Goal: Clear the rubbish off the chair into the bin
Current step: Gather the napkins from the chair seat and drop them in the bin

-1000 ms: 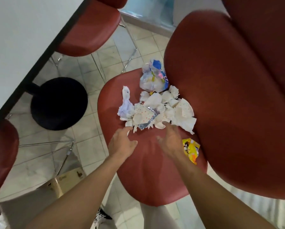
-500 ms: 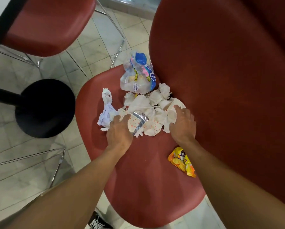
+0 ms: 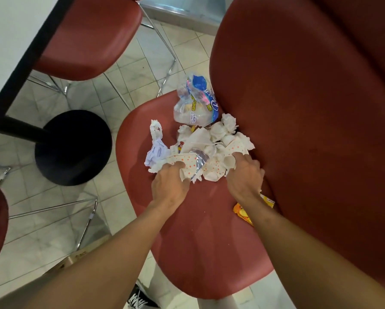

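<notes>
**Both hands gathering paper on the red chair**

Head view: the left hand [image 3: 170,186] is closing on the near edge of a pile of crumpled paper [image 3: 207,150] — fingers curled into a dotted sheet. The right hand [image 3: 245,175] is gripping the pile's right side, against the backrest. The pile is sitting mid-seat on the red chair [image 3: 198,241]. A clear plastic bag [image 3: 196,103] is lying just behind it — a yellow wrapper [image 3: 243,212] is showing beside the right wrist.
</notes>
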